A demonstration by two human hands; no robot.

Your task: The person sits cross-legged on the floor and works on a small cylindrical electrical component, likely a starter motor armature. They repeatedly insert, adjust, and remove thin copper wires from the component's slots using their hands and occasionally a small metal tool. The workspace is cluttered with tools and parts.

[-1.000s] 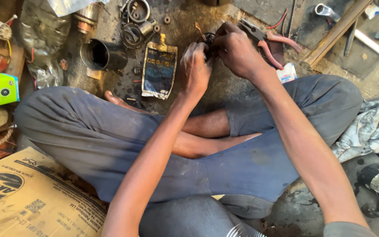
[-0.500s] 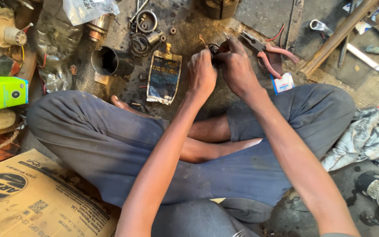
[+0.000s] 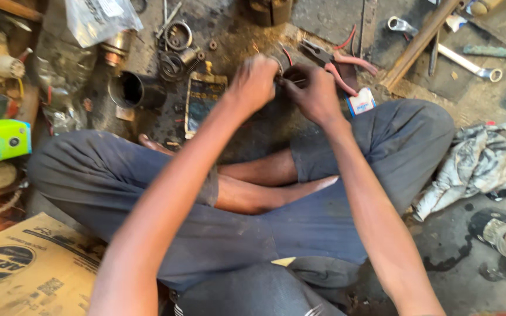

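A small dark metal part [image 3: 285, 75], mostly hidden, sits pinched between both hands above the floor.

both bare arms reached up from the bottom of the frame; left hand [image 3: 254, 83] and right hand [image 3: 311, 92] met, fingers curled, at upper centre.

- Left hand [image 3: 254, 83] and right hand [image 3: 313, 93] side by side, touching at the fingertips over a small part [image 3: 280, 75], above the crossed legs [image 3: 253, 187].
- Pliers [image 3: 332, 59] on the floor just beyond the right hand.
- Flat pouch [image 3: 202, 100] left of the left hand; open cylinder [image 3: 133, 90] further left.
- Rings and springs [image 3: 177, 50] behind the pouch.
- Wrench [image 3: 461, 55] far right, beside a slanted bar [image 3: 420, 41].
- Rag [image 3: 469, 167] right of the right knee.
- Cardboard box [image 3: 27, 272] at lower left.
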